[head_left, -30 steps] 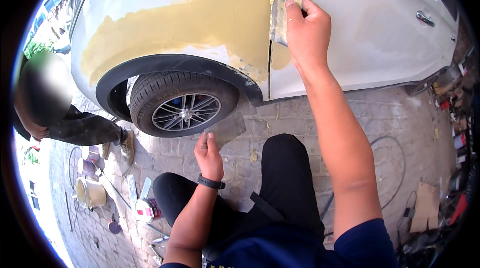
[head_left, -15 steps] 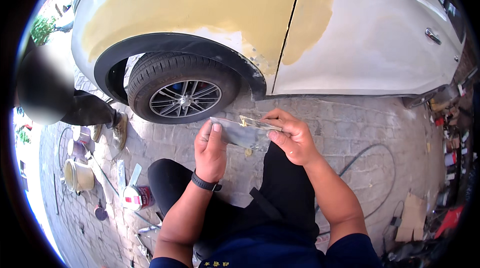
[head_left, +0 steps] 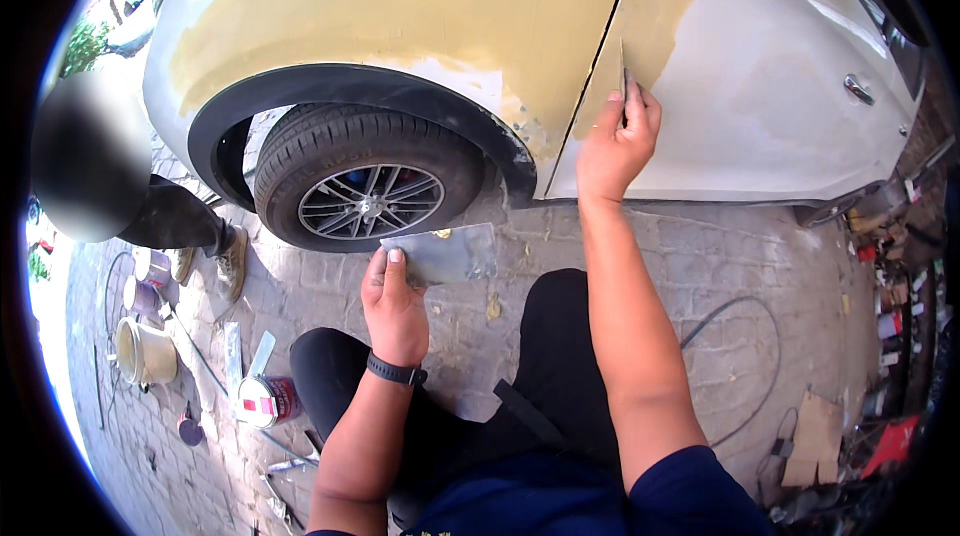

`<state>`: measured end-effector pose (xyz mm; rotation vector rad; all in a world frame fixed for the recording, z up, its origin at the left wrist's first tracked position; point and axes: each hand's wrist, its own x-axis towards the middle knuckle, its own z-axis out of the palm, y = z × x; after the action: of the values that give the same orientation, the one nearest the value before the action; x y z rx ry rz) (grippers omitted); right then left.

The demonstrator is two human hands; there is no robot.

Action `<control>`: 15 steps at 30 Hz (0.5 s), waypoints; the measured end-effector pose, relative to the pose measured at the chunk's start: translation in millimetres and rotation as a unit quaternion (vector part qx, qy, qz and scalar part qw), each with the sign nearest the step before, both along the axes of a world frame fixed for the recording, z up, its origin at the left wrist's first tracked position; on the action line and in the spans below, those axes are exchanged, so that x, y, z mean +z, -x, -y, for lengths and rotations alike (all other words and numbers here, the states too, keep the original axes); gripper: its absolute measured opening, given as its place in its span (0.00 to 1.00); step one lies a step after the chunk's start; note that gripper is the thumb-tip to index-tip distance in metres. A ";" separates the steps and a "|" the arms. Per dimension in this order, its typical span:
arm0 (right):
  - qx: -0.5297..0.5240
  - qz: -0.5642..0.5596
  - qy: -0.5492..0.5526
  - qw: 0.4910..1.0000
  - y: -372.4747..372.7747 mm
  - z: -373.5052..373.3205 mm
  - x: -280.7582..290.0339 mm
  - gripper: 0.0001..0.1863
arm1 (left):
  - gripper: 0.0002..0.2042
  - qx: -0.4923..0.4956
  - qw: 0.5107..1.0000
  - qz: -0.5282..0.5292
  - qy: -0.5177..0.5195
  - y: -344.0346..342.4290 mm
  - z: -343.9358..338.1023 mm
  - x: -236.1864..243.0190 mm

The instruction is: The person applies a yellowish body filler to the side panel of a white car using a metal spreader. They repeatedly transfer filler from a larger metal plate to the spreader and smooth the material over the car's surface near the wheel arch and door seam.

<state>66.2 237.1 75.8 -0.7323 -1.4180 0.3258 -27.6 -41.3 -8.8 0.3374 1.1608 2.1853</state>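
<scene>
My left hand [head_left: 396, 308], with a dark watch on its wrist, pinches the left end of a flat grey plate [head_left: 445, 256] in front of the tyre. A dab of yellowish filler sits on the plate's upper edge. Reaching up to the car door [head_left: 760, 96], my right hand [head_left: 618, 141] grips a thin putty knife [head_left: 623, 86]. Its blade shows nearly edge-on against the tan filler [head_left: 650, 36] beside the dark door gap; whether it touches cannot be told. More tan filler [head_left: 400, 11] covers the white fender above the black wheel arch.
A person [head_left: 185, 221] in dark trousers is at the left by the wheel [head_left: 368, 201]. A tin [head_left: 266, 401], a pale bucket [head_left: 150, 351] and tools lie on the paving to my left. At right are a hose [head_left: 770, 336], cardboard [head_left: 815, 436] and clutter.
My right hand has left the plate and moved up to the door with the putty knife. My left hand with the plate has shifted slightly left and down.
</scene>
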 end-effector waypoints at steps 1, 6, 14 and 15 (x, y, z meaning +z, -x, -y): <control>0.000 0.004 -0.002 1.000 11.5 6.1 -3.9 0.18 | 0.13 0.009 1.000 0.005 0.008 -0.1 1.5 1.4; 0.003 0.044 -0.040 0.998 40.8 27.4 -41.1 0.26 | 0.13 0.009 1.000 0.010 -0.013 -0.5 3.6 4.9; 0.093 0.200 -0.095 0.971 15.0 45.9 -77.4 0.27 | 0.14 0.001 1.000 -0.019 -0.017 4.7 4.2 -4.2; 0.141 0.213 -0.055 0.965 3.0 50.2 -79.9 0.26 | 0.14 -0.012 0.999 -0.029 -0.011 4.1 3.3 -3.8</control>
<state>63.3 186.9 -4.1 -0.5260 -1.9416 0.3166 -31.7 -44.6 -12.6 0.4252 1.1584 2.1830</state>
